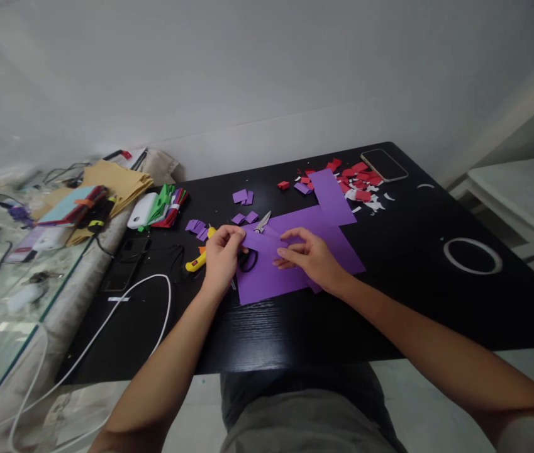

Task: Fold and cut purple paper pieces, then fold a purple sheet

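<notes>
A narrow purple paper strip (pixel 261 244) is stretched between my two hands, above larger purple paper. My left hand (pixel 221 255) is closed, pinching the strip's left end between thumb and fingers. At the other end, my right hand (pixel 308 257) has its thumb and fingertips closed on the strip. Beneath lies a large purple sheet (pixel 267 286). A pair of scissors (pixel 263 222) rests just behind the strip, its black handle partly hidden. Beside my left hand is a yellow utility knife (pixel 195 263), partly covered by the hand.
Small purple pieces (pixel 243 197) lie behind my hands. Red paper scraps (pixel 361 179) surround a smaller purple sheet (pixel 331 198), near a phone (pixel 384 165). A tape ring (pixel 472 256) sits right. A white cable (pixel 169 296) loops left, below colored bundles (pixel 165 207).
</notes>
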A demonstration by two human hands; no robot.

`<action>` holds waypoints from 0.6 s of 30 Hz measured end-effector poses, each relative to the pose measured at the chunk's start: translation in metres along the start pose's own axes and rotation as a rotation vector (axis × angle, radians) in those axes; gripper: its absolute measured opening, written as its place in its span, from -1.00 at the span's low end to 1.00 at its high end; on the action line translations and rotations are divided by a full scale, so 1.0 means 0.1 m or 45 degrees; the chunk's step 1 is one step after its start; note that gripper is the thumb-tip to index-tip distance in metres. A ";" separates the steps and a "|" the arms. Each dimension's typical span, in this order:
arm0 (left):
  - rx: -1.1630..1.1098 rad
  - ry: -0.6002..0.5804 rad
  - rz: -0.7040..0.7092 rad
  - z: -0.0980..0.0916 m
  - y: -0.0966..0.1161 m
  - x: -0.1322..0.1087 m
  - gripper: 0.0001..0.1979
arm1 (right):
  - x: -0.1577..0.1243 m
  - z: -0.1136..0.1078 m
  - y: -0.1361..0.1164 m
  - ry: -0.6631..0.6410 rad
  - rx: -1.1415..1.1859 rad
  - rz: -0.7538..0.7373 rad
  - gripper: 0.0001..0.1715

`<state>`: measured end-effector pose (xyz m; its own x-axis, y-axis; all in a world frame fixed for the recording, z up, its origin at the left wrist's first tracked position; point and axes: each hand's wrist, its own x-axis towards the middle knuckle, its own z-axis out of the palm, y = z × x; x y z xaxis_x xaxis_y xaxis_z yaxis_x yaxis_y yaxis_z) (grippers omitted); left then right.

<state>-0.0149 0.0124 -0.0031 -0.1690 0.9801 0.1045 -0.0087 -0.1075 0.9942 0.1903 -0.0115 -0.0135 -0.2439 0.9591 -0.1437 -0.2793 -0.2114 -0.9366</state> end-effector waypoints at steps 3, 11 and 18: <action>-0.074 -0.040 -0.185 0.00 0.00 0.02 -0.89 | 0.00 -0.02 -0.04 0.055 -0.002 -0.042 -0.61; -0.261 -0.214 -0.428 0.03 0.06 0.02 -0.88 | 0.04 -0.09 -0.10 0.037 0.112 -0.066 -0.84; -0.300 -0.189 -0.449 0.01 0.06 0.04 -0.88 | 0.02 -0.11 -0.10 -0.002 0.071 -0.065 -0.81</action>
<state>-0.0146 0.0159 0.0037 0.0277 0.9752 -0.2196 -0.2679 0.2189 0.9383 0.2023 -0.0050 -0.0077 -0.2294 0.9686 -0.0956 -0.3424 -0.1723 -0.9236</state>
